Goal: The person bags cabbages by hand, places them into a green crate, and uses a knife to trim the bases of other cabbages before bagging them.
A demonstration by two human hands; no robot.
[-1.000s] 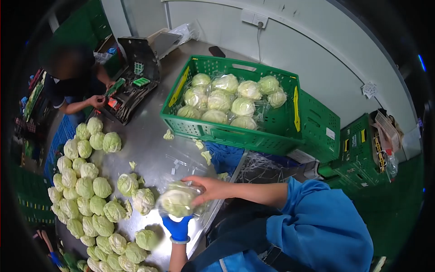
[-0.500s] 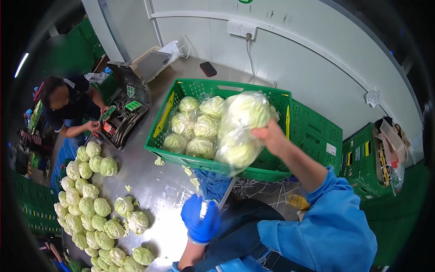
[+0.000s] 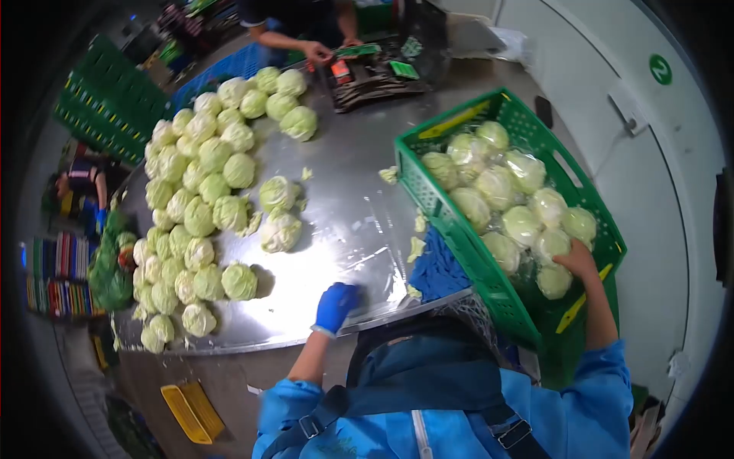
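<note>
Though bagged, cabbage [image 3: 553, 280] under right hand [image 3: 578, 260].

A pale wall [image 3: 650, 164] curved along the right side, carrying a white socket plate [image 3: 628, 107] and a round green sign [image 3: 660, 69]. The steel worktop [image 3: 344, 191] shone under overhead light, with bright glare near its front edge. Stacked green crates [image 3: 103, 96] stood at the upper left, and a blue crate [image 3: 222, 69] sat beside the worktop's far end. A yellow tray [image 3: 191, 413] lay on the grey floor [image 3: 149, 382] below.
</note>
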